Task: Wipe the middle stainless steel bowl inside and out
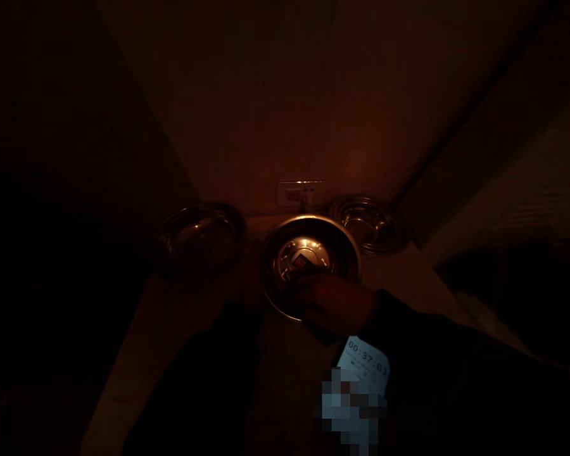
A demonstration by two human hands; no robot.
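Darkness hides most of the scene, and only the middle catches light. Right hand [335,304] comes in from a dark sleeve, its grip clenched on the near rim of a shiny steel bowl [308,250], fingers curled over the edge into the inside. The bowl sits tilted toward the camera, in the middle of the counter [401,272] and close to the back wall. Left hand [244,278] shows only as a dim reddish shape touching the bowl's left edge, and whether its grip is clenched or released cannot be told.

A steel plate [202,237] lies just beside the bowl on the left, near the counter's left edge. A second plate [370,223] lies behind the bowl on the right, near the corner where the side wall meets the back wall. A wall socket [295,194] sits on the back wall, just above the bowl's far rim. Bare counter runs toward the camera along the left edge and on the right past the second plate. A phone [367,366] with a lit timer screen shows below the right wrist
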